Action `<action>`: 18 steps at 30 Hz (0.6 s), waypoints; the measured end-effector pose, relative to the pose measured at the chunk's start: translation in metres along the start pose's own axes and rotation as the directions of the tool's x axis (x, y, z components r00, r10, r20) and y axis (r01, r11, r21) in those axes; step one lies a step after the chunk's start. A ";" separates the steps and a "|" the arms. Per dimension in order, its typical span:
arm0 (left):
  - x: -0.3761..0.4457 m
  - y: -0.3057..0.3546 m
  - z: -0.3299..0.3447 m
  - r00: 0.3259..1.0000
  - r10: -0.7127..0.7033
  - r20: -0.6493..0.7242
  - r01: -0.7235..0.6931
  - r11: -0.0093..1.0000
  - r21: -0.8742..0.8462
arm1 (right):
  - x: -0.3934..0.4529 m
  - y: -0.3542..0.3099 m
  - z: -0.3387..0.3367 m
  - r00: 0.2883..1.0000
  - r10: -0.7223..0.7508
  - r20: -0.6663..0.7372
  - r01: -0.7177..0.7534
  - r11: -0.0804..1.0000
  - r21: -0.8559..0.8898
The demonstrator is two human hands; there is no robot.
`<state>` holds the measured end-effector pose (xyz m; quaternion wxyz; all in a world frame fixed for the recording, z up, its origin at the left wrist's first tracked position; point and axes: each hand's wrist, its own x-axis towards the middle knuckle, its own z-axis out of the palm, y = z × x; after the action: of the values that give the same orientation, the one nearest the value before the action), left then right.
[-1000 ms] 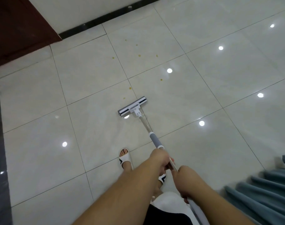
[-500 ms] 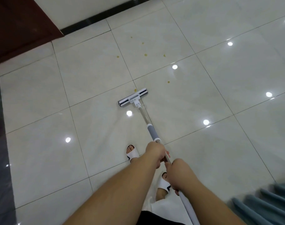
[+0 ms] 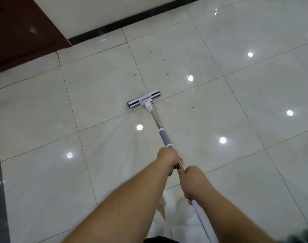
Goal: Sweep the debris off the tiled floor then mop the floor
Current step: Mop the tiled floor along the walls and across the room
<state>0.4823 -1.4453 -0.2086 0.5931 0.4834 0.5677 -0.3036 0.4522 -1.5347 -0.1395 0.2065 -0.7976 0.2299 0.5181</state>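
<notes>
Both bare forearms reach from the bottom of the frame toward its centre. The left hand sits ahead, fingers curled round the mop handle; the right hand grips it just behind.

No legible txt, labels or nos. – none anywhere.

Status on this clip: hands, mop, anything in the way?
Left hand and right hand grip the mop handle. Mop head flat on tile. Yellow spots ahead; path unobstructed.

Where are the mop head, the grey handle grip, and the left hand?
mop head [image 3: 144, 101]: head view, white centre bracket.
grey handle grip [image 3: 165, 137]: head view, mid-sleeve.
left hand [image 3: 168, 158]: head view, back of hand.
</notes>
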 end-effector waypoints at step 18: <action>0.074 0.323 -0.053 0.994 0.037 -0.104 -0.033 0.998 0.046 | 0.083 -0.314 -0.112 0.991 -0.084 0.101 0.058 0.970 0.236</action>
<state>0.7688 -1.2705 -0.2001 0.5569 0.5214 0.5828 -0.2797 0.7461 -1.3569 -0.1455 0.3292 -0.7458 0.2486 0.5231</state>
